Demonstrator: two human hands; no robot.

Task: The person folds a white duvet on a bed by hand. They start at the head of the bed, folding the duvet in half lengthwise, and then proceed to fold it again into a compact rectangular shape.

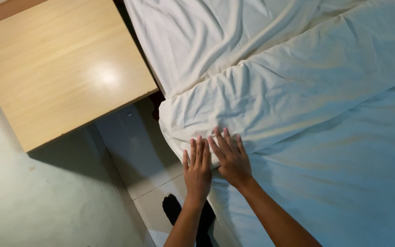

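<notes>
Hands, left (197, 168) and right (232, 159), flat on white duvet (270, 96), grip open, empty; bed edge hidden.

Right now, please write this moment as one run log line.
left hand: flat on white duvet edge | right hand: flat on duvet, beside left | wooden bedside table: left of bed

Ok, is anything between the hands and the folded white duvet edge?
Nothing visible: left hand and right hand already lie flat, fingers spread, on the white duvet at its corner by the wooden bedside table.
</notes>
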